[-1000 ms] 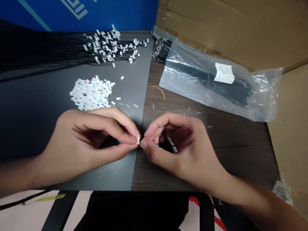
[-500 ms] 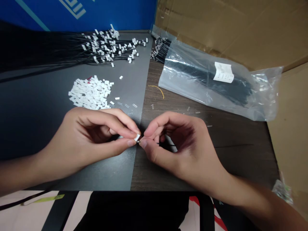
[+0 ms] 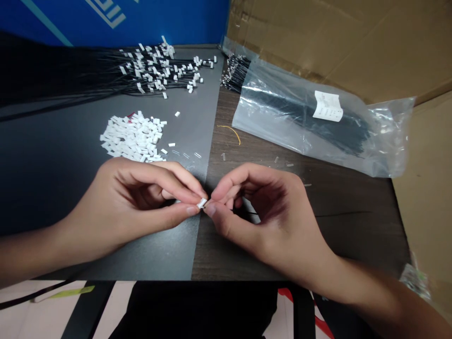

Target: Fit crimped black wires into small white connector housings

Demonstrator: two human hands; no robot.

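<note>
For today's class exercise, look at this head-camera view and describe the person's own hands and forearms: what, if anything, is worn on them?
Nothing is worn on them. The bare left hand and bare right hand have no gloves, and no ring, watch or bracelet shows. The bare left forearm and bare right forearm show no sleeve or marking.
</note>
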